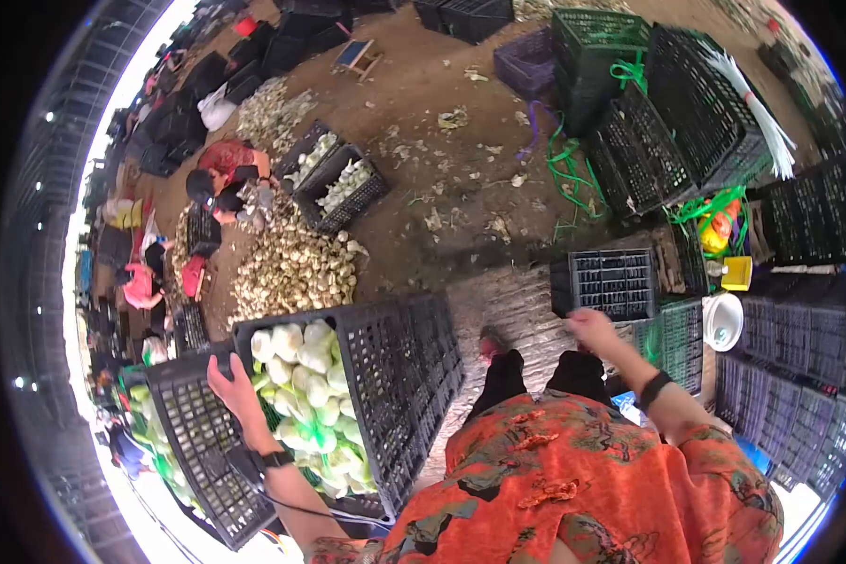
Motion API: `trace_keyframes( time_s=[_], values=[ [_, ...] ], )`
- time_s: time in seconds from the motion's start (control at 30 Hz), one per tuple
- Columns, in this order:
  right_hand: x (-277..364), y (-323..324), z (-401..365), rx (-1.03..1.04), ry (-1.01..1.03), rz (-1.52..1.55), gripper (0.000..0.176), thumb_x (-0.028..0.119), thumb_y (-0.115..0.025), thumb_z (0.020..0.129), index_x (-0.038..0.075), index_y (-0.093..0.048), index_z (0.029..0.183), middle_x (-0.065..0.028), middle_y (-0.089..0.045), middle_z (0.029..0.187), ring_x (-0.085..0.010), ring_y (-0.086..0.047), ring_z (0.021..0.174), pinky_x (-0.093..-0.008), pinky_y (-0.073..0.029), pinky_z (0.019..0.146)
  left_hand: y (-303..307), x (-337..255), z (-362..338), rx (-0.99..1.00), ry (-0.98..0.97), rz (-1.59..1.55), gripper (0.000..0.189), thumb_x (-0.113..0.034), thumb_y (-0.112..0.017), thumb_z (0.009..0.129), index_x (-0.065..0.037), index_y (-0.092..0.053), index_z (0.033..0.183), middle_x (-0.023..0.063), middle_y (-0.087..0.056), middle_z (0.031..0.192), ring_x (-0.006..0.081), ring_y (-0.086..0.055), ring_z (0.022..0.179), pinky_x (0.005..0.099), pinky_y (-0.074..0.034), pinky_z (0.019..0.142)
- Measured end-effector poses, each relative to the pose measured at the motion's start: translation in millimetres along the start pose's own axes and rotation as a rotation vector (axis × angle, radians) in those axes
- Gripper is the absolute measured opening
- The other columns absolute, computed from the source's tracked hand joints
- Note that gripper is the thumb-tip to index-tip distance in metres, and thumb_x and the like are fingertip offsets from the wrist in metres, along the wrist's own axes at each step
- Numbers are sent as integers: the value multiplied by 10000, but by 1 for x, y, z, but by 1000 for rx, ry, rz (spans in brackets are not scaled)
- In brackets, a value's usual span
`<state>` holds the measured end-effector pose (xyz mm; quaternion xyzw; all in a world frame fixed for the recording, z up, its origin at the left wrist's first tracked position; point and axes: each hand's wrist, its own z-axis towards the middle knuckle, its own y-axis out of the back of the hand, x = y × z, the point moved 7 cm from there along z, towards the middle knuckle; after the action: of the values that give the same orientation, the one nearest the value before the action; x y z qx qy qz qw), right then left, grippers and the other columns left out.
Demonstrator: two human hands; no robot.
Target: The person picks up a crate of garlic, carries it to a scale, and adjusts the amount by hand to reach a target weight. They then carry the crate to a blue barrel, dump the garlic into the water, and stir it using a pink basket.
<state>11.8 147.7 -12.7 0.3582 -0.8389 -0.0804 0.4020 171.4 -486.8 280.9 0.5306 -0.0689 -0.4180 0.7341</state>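
Observation:
My left hand (236,387), thumb and fingers apart, is over the rim between two black plastic crates. The nearer crate (399,399) is filled with white and pale green bulbs (303,385) that look like garlic. Beside it stands the other black crate (202,442), its mesh wall facing me, with more bulbs partly visible behind it. Out to the right, my right hand (595,329) has its fingers curled in, in front of a small black slatted crate (615,282). I cannot tell what, if anything, those fingers hold.
Empty-looking crates (630,150) are stacked ahead right, with green strapping (569,169) on the floor. A white bucket (723,322) and more crates (790,357) stand right. Ahead left, a crouching person (226,169) works by a garlic heap (296,273) and filled crates (346,193).

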Motion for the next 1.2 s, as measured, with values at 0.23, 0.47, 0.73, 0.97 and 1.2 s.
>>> trace_keyframes(
  time_s=[0.23, 0.47, 0.73, 0.97, 1.2],
  values=[
    [353, -164, -71, 134, 1004, 366, 790, 405, -752, 712, 21, -413, 1314, -217, -427, 1284, -368, -381, 1216, -445, -279, 1046, -102, 64, 55, 416, 430, -295, 580, -487, -527, 891, 60, -615, 1063, 101, -631, 976, 199, -536, 878, 315, -411, 820],
    [389, -207, -92, -5, 955, 525, 358, 93, -705, 667, 95, -499, 960, -137, -433, 1078, -333, -401, 1068, -458, -262, 978, -86, 39, 40, 369, 616, -580, 409, -305, -616, 882, 58, -628, 1069, 68, -647, 986, 135, -584, 853, 274, -457, 787],
    [404, -224, -94, -45, 1039, 571, 331, -103, -499, 574, 105, -495, 832, -101, -453, 954, -309, -428, 983, -448, -282, 919, -80, 82, 46, 473, 634, -613, 411, -337, -562, 909, 41, -611, 1062, 74, -638, 1028, 154, -589, 876, 280, -469, 769],
    [406, -232, -78, -68, 1170, 584, 292, 43, -579, 572, 165, -543, 834, -40, -523, 912, -280, -476, 942, -429, -326, 833, -89, 90, 51, 485, -32, -31, 585, -368, -512, 916, 63, -418, 1299, 220, -464, 1307, 281, -444, 1199, 336, -346, 987],
    [297, -154, -26, 74, 777, 533, 439, 246, -660, 773, 46, -526, 1140, -158, -553, 1136, -318, -495, 1127, -400, -389, 954, -18, -176, -26, -17, -775, 27, 502, -325, -565, 876, -6, -489, 1256, 231, -475, 1231, 376, -478, 1115, 449, -387, 943]
  ],
)
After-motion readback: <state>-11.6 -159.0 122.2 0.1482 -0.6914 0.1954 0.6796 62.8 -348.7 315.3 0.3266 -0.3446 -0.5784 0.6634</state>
